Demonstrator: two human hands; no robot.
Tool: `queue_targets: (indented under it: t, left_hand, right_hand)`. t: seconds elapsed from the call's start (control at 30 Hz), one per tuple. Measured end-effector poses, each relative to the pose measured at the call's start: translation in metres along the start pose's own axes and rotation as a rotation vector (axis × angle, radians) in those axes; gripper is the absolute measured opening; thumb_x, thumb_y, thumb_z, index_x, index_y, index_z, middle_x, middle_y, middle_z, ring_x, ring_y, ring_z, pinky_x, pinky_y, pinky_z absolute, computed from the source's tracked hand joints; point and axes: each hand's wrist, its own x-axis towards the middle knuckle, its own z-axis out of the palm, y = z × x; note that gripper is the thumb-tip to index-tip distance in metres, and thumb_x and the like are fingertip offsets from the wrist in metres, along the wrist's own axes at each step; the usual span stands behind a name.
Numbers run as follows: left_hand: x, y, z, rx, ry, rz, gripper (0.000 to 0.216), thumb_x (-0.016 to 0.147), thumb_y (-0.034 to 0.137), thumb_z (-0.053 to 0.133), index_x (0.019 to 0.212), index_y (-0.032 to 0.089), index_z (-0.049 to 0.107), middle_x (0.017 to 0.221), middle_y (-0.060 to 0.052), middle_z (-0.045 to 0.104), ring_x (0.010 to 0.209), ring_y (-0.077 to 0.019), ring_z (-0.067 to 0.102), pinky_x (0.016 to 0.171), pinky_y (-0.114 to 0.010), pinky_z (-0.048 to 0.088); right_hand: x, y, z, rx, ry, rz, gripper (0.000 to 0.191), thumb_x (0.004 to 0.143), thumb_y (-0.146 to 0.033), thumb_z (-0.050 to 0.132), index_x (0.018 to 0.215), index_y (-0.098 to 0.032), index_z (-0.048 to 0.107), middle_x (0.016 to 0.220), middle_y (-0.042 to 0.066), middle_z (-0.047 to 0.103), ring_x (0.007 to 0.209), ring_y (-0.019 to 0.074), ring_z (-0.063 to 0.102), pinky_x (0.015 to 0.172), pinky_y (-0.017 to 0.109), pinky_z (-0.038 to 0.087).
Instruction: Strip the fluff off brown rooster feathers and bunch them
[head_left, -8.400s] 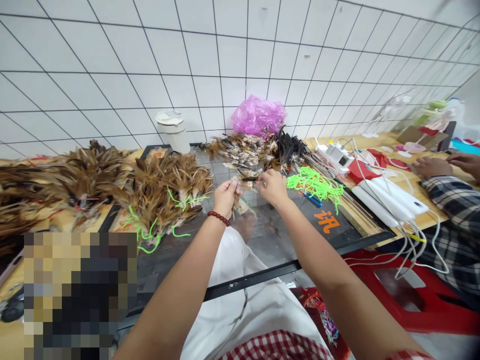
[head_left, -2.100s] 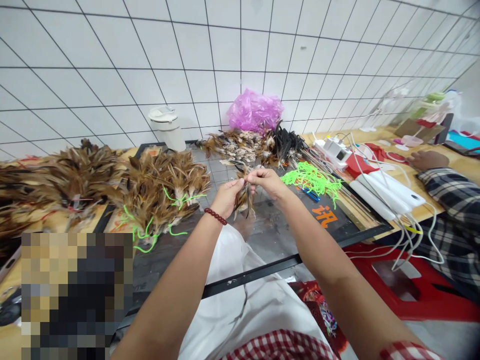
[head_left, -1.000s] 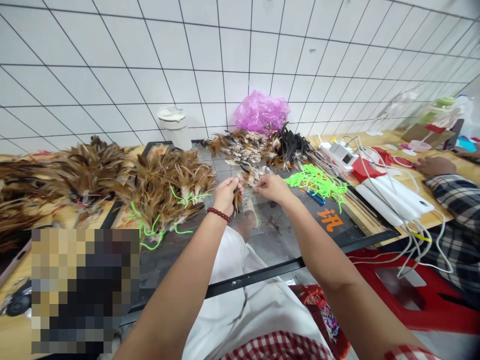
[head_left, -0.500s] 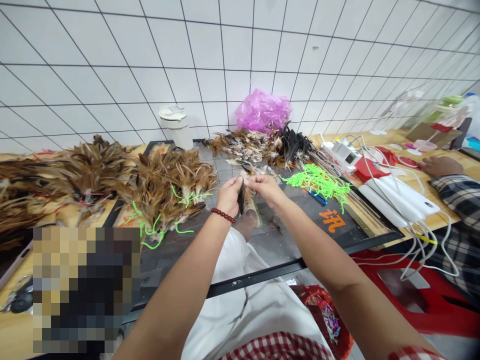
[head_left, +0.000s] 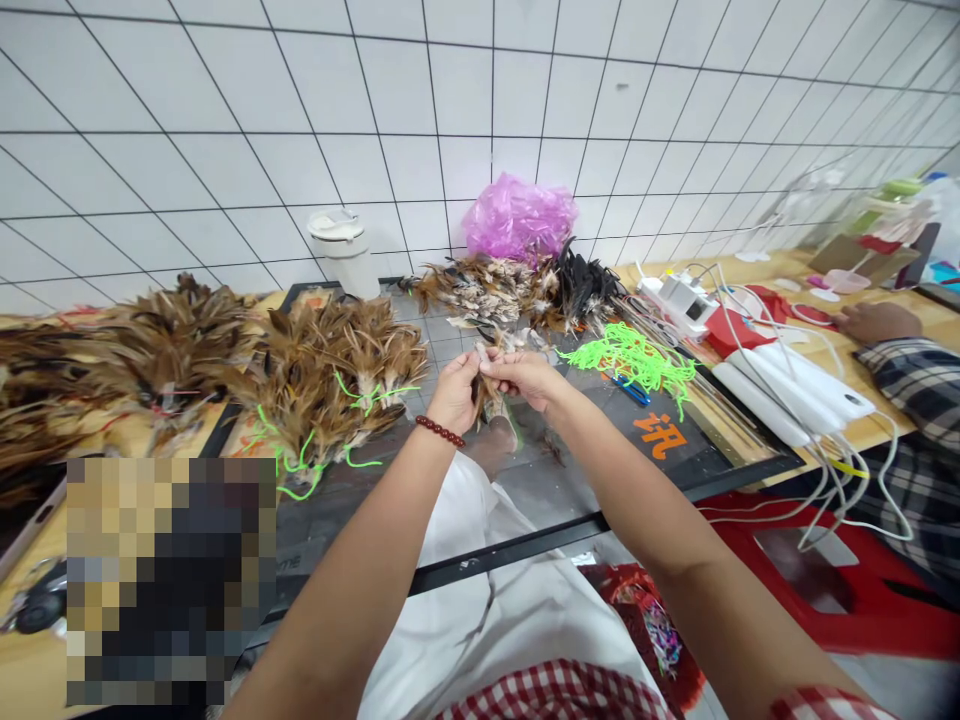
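Over the middle of the transparent tabletop, my left hand [head_left: 456, 392] is closed on the feathers [head_left: 480, 392], their pale ends up and brown tips hanging down. My right hand [head_left: 523, 378] pinches the same small bunch from the other side, fingertips close to the left ones. Just beyond lies a heap of loose brown and cream feathers [head_left: 487, 290], with black feathers [head_left: 589, 290] at its right end. To the left are brown feather bundles [head_left: 337, 350], some tied with green cord. Right of my hands sits a tangle of bright green cords [head_left: 637, 360].
A pink plastic bag [head_left: 519, 218] and a white lidded cup [head_left: 346, 255] stand by the tiled wall. Blue snips [head_left: 631, 390] lie beside the cords. Chargers with white cables [head_left: 795, 390] crowd the right, near another person's hand [head_left: 877, 322]. A red basket [head_left: 660, 640] is below.
My fingers have shifted on the feathers; the dark feather that hung below them now looks browner and is held closer between both hands. The view has moved slightly.
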Motion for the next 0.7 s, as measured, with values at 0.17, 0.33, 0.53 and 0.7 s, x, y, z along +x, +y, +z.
queue_targets:
  t: [0.17,0.33,0.53,0.7]
  left_hand:
    - [0.008,-0.009,-0.005,0.183,0.222,0.206,0.018,0.077,0.024,0.062,0.063,0.014,0.056,0.059,0.002,0.057,0.054,-0.0067,0.051,0.057,-0.019,0.043]
    - [0.012,-0.012,-0.012,0.344,0.272,0.257,0.014,0.078,0.022,0.058,0.065,0.016,0.056,0.053,0.004,0.052,0.050,-0.0080,0.049,0.057,-0.021,0.043]
    - [0.009,-0.012,-0.010,0.376,0.238,0.284,0.012,0.075,0.024,0.061,0.065,0.017,0.060,0.053,0.003,0.055,0.050,-0.0083,0.050,0.057,-0.020,0.042]
    - [0.009,-0.010,-0.009,0.356,0.243,0.272,0.015,0.076,0.025,0.060,0.063,0.016,0.058,0.052,0.003,0.055,0.050,-0.0083,0.049,0.056,-0.020,0.042]
  right_hand:
    - [0.003,0.001,-0.007,-0.222,0.145,-0.158,0.035,0.043,-0.035,0.084,0.058,-0.016,0.059,0.053,-0.005,0.054,0.051,0.0066,0.042,0.050,0.021,0.031]
    - [-0.002,-0.008,-0.005,-0.093,0.168,-0.354,0.031,0.060,-0.039,0.075,0.077,-0.016,0.062,0.067,-0.001,0.062,0.060,0.0107,0.054,0.061,0.025,0.045]
    - [-0.001,-0.006,0.000,-0.114,0.144,-0.389,0.026,0.067,-0.041,0.069,0.072,-0.016,0.067,0.070,0.002,0.067,0.064,0.0126,0.058,0.066,0.027,0.046]
    - [0.003,0.001,-0.004,-0.279,0.221,-0.376,0.021,0.068,-0.038,0.067,0.067,-0.016,0.068,0.065,0.000,0.065,0.060,0.0108,0.053,0.060,0.024,0.040]
